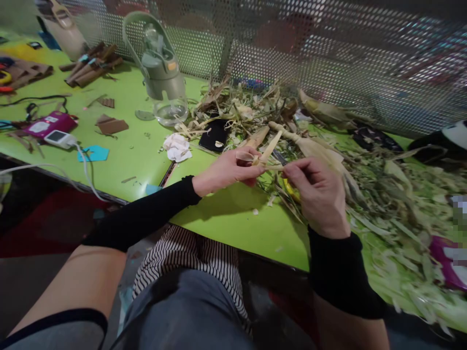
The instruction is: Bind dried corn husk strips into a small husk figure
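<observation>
Above the green table, my left hand (pixel 239 165) pinches a small piece made of pale corn husk strips (pixel 272 147), with one strip sticking up and a loop at its left end. My right hand (pixel 321 192), closed at the fingertips, grips the end of another husk strip that runs between the two hands. Right below the hands, a yellow handle (pixel 291 189) shows partly, perhaps of scissors; the rest is covered. A larger dried corn husk (pixel 321 150) lies just behind my right hand. Left of it, a black phone (pixel 214 134) rests among scraps.
Husk scraps (pixel 404 214) spread over the right side and back. A water bottle (pixel 164 78) stands near the perforated metal screen (pixel 255 39). Leftward lie crumpled tissue (pixel 177 147), a white device (pixel 60 139) with a cable, a magenta device (pixel 51 123) and rolled brown bundles (pixel 91 65).
</observation>
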`<state>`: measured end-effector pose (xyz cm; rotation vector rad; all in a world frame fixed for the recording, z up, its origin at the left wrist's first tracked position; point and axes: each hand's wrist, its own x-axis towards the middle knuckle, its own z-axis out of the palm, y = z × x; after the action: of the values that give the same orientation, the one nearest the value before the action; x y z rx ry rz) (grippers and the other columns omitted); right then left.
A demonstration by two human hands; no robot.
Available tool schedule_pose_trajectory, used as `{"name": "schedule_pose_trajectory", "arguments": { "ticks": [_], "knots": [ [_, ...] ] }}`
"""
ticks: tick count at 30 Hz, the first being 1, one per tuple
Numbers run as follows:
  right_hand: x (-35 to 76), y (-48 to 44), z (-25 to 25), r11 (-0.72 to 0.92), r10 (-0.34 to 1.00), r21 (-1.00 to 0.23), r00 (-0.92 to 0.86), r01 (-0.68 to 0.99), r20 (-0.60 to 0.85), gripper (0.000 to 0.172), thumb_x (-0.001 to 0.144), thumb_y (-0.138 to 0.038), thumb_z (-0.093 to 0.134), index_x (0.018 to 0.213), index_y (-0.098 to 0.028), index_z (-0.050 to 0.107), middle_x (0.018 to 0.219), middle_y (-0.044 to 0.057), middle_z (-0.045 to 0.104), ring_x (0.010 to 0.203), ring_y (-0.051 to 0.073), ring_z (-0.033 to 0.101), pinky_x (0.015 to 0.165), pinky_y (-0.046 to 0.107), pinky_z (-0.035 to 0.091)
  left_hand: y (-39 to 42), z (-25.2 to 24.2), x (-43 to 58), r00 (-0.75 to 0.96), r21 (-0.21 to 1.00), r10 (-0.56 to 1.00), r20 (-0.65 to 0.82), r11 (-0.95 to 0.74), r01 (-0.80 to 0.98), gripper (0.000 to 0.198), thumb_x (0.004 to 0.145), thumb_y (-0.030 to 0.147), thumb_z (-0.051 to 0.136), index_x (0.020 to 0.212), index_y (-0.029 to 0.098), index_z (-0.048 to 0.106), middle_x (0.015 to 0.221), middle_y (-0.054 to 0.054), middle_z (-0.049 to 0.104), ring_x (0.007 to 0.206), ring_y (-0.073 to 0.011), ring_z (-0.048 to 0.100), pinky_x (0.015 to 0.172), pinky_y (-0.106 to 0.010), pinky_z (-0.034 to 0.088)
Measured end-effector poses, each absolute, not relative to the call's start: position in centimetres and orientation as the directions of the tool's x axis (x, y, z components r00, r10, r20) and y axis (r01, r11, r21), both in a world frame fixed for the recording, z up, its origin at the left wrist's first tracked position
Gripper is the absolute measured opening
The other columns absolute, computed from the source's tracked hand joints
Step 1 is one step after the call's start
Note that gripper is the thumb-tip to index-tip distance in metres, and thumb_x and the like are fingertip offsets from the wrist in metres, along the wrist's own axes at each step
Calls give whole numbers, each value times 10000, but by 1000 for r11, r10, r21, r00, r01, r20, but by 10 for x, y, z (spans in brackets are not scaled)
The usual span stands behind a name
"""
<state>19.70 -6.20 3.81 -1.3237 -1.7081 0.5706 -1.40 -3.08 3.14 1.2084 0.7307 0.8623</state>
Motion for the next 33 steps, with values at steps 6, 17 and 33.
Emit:
{"name": "schedule_pose_trajectory", "arguments": {
  "ticks": [6, 17, 33],
  "knots": [
    [192, -57, 31, 323, 946, -775, -152, 543, 288, 368, 958, -614, 686, 995, -250, 727, 916, 42, 735, 756, 189, 627, 660, 329, 484, -31, 23, -9, 576, 991, 817, 6, 72, -112, 371, 831, 335, 865, 1019, 137, 613, 703, 64, 637, 608, -60, 634, 667, -222, 536],
    [186, -53, 11, 281, 954, -935, 42, 217, 297, 218, 916, -465, 760, 904, -248, 747, 776, -8, 656, 655, 148, 595, 609, 305, 525, -44, 17, -2, 654, 996, 753, 70, -93, 1, 268, 988, 377, 634, 829, 168, 578, 675, 46, 618, 623, -59, 589, 662, -208, 499],
    [181, -63, 23, 619, 648, -229, -323, 752, 690, 37, 971, -299, 719, 938, -293, 735, 1302, 79, 756, 1364, 371, 588, 1120, 631, 452, -44, 12, 1, 579, 907, 808, 104, -316, 279, 235, 953, 310, 612, 773, 159, 605, 658, 51, 520, 628, -82, 461, 615, -239, 321]
  ]
}}
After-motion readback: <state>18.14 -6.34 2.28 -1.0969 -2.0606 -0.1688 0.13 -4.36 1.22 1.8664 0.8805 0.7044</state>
